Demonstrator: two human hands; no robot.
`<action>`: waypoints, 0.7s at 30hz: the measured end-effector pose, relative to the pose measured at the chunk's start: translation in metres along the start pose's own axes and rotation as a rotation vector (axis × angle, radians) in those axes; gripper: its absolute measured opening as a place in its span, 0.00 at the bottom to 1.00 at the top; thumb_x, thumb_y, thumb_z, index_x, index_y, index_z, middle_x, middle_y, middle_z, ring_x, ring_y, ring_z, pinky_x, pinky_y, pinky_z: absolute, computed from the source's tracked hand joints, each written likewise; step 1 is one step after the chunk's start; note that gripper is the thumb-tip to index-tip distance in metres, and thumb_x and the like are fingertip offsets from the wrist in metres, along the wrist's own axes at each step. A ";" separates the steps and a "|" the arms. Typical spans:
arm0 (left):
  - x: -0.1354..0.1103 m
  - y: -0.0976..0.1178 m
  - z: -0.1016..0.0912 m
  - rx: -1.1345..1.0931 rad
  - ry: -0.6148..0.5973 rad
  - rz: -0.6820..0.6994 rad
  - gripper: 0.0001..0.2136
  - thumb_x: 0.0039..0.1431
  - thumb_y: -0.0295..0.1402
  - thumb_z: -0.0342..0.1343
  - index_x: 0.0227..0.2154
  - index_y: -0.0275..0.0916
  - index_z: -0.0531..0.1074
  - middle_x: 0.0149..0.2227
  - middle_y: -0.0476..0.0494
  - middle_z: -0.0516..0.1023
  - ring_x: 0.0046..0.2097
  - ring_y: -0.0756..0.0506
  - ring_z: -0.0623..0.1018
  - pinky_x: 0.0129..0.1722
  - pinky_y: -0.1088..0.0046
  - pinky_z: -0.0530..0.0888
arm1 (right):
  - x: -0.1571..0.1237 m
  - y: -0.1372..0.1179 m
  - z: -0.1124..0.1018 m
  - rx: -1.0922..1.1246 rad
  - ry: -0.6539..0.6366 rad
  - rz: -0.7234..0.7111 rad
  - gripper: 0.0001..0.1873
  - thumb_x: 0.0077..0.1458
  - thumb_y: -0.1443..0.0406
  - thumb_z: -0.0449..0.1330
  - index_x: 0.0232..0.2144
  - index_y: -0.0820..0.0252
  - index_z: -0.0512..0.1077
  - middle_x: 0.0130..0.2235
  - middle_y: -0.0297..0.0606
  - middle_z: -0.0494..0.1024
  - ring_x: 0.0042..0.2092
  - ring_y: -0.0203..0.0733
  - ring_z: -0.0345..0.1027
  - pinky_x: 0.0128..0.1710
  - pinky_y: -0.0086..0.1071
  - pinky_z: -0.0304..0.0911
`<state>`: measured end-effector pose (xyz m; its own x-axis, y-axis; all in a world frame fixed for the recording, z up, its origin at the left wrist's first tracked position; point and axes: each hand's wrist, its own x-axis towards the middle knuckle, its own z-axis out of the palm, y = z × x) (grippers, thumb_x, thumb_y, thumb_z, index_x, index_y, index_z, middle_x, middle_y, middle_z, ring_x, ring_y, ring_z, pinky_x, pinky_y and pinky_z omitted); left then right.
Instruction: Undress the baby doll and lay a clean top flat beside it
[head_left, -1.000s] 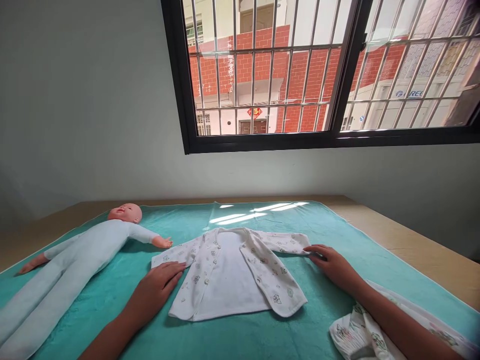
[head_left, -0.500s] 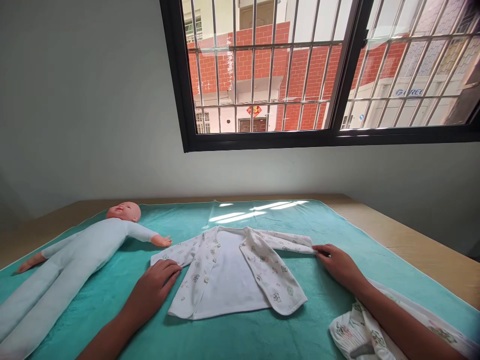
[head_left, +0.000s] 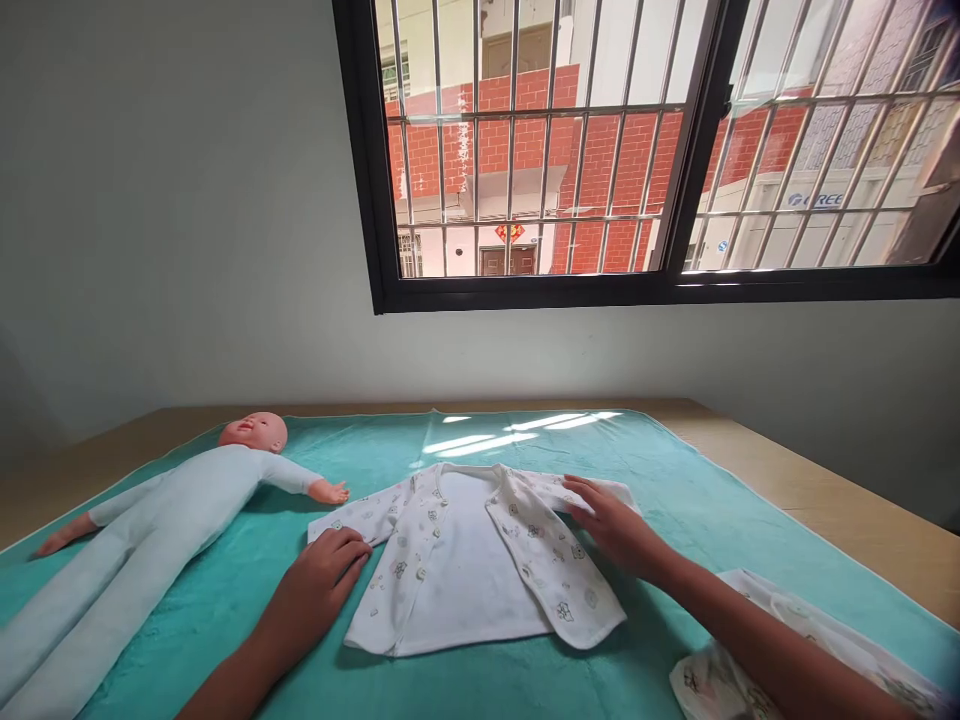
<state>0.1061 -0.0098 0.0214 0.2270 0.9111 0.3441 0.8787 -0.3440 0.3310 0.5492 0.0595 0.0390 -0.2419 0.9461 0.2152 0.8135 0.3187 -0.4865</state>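
Observation:
A white baby jacket [head_left: 480, 570] with a small printed pattern lies spread on the green cloth, its front panels folded apart and both sleeves stretched sideways. My left hand [head_left: 322, 580] rests by the cuff of the left-side sleeve, fingers loosely laid at its edge. Over the right-side sleeve is my right hand [head_left: 611, 525], with fingers extended flat across the fabric and partly covering it. To the left, a baby doll [head_left: 180, 510] in a white cloth body lies on its back, one hand close to the left-side sleeve.
A second patterned white garment [head_left: 814, 630] lies bunched at the lower right, partly beneath my right forearm. The green cloth [head_left: 570, 450] covers most of the wooden table [head_left: 847, 520]. Behind it stand a grey wall and a black-framed, barred window [head_left: 517, 295].
My right hand has let go of the right-side cuff and moved inward along that sleeve, its fingers now flat. My left hand stays by the other cuff. The view has shifted slightly.

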 end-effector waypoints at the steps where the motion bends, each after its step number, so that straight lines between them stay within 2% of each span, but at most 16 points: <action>1: 0.000 0.000 -0.001 0.001 0.005 0.002 0.14 0.66 0.40 0.45 0.38 0.45 0.77 0.43 0.46 0.78 0.46 0.44 0.76 0.47 0.67 0.73 | 0.011 -0.009 0.005 0.019 -0.033 0.010 0.27 0.63 0.53 0.46 0.60 0.59 0.64 0.64 0.42 0.64 0.63 0.51 0.57 0.63 0.46 0.54; 4: -0.001 0.001 -0.001 0.002 0.022 0.009 0.14 0.65 0.40 0.46 0.37 0.45 0.77 0.42 0.46 0.78 0.45 0.44 0.76 0.45 0.67 0.73 | 0.040 -0.033 0.025 0.016 -0.101 -0.002 0.30 0.65 0.53 0.42 0.62 0.63 0.60 0.64 0.44 0.62 0.64 0.51 0.56 0.64 0.43 0.52; 6: -0.001 0.001 -0.001 0.002 0.027 0.020 0.14 0.65 0.40 0.46 0.37 0.45 0.77 0.42 0.46 0.78 0.44 0.44 0.76 0.45 0.67 0.74 | 0.053 -0.045 0.040 -0.020 -0.131 -0.069 0.33 0.65 0.51 0.41 0.64 0.63 0.58 0.66 0.42 0.58 0.66 0.52 0.50 0.66 0.42 0.47; 9: -0.001 -0.001 0.000 0.015 0.029 0.038 0.15 0.66 0.39 0.45 0.37 0.45 0.78 0.42 0.44 0.78 0.44 0.44 0.77 0.45 0.66 0.74 | 0.063 -0.054 0.058 -0.110 -0.168 -0.083 0.37 0.64 0.47 0.42 0.66 0.63 0.55 0.68 0.45 0.52 0.69 0.53 0.41 0.67 0.48 0.38; 11: -0.001 -0.004 0.002 0.036 0.030 0.035 0.15 0.66 0.39 0.45 0.38 0.44 0.77 0.43 0.43 0.78 0.45 0.43 0.77 0.46 0.65 0.75 | 0.065 -0.053 0.062 -0.185 -0.191 -0.055 0.38 0.64 0.46 0.40 0.67 0.63 0.52 0.69 0.47 0.48 0.70 0.51 0.38 0.67 0.50 0.38; 13: -0.001 -0.007 0.005 0.064 0.037 0.013 0.15 0.65 0.38 0.44 0.44 0.45 0.76 0.50 0.43 0.77 0.51 0.42 0.75 0.50 0.62 0.74 | 0.065 -0.046 0.060 -0.229 -0.201 -0.057 0.38 0.64 0.46 0.37 0.67 0.62 0.51 0.69 0.45 0.47 0.70 0.48 0.38 0.67 0.49 0.38; 16: 0.000 -0.009 0.008 0.102 -0.016 -0.086 0.20 0.66 0.41 0.44 0.55 0.45 0.70 0.62 0.44 0.67 0.63 0.40 0.66 0.61 0.55 0.65 | 0.062 -0.023 0.051 -0.243 -0.188 -0.031 0.38 0.64 0.46 0.36 0.67 0.62 0.52 0.69 0.43 0.48 0.70 0.47 0.39 0.67 0.48 0.39; 19: 0.001 -0.006 0.007 0.115 -0.149 -0.201 0.25 0.66 0.44 0.40 0.62 0.41 0.63 0.66 0.44 0.60 0.67 0.40 0.59 0.66 0.53 0.57 | 0.059 0.013 0.040 -0.283 -0.191 0.023 0.40 0.63 0.45 0.35 0.67 0.64 0.52 0.69 0.42 0.47 0.70 0.47 0.37 0.67 0.48 0.39; 21: 0.001 -0.006 0.003 0.126 -0.186 -0.255 0.27 0.67 0.45 0.37 0.64 0.39 0.59 0.67 0.44 0.57 0.68 0.41 0.56 0.67 0.54 0.54 | 0.056 0.039 0.033 -0.291 -0.173 0.065 0.40 0.62 0.44 0.36 0.67 0.62 0.52 0.69 0.41 0.47 0.70 0.47 0.38 0.67 0.49 0.41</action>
<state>0.1024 -0.0066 0.0174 0.0553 0.9940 0.0946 0.9595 -0.0791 0.2705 0.5501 0.1269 0.0036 -0.2502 0.9677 0.0326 0.9409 0.2509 -0.2273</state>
